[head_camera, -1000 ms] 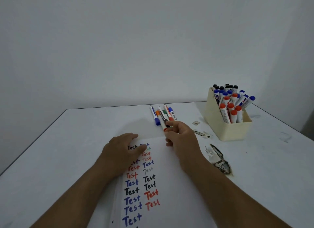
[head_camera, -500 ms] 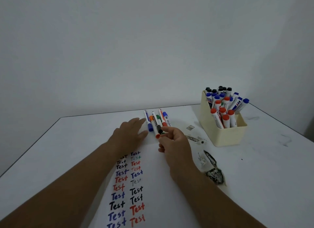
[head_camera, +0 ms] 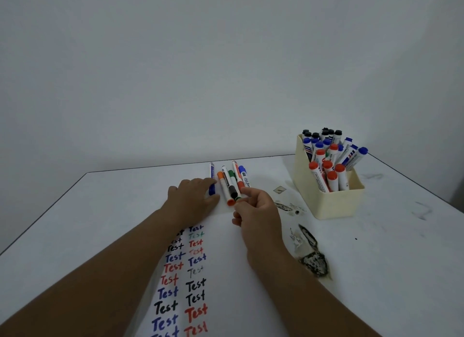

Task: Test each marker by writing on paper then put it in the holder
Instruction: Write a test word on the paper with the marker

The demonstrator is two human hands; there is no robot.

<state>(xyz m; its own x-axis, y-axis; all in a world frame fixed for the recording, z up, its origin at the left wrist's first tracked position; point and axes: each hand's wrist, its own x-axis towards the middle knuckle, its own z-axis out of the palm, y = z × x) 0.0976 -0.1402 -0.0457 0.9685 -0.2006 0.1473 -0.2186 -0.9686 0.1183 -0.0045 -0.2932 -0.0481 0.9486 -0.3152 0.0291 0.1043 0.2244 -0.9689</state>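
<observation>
I note my left hand (head_camera: 192, 198) has left the paper (head_camera: 226, 274), now flat beside the loose markers (head_camera: 229, 183); right hand (head_camera: 253, 208) pinches the green marker (head_camera: 232, 178). Holder (head_camera: 329, 201) stands well right.

Plain indoor room, office or study-type workspace; exact kind can't be told. Bare pale wall (head_camera: 226, 73) behind, no decoration. White table (head_camera: 401, 248) with dark edge, surface scuffed, a peeled, blackened patch (head_camera: 312, 258) near right. Stationery only: cream holder (head_camera: 331, 203) full of markers far right, loose markers (head_camera: 232, 183) at far centre, paper (head_camera: 226, 286) with repeated "Test" writing near centre.
</observation>
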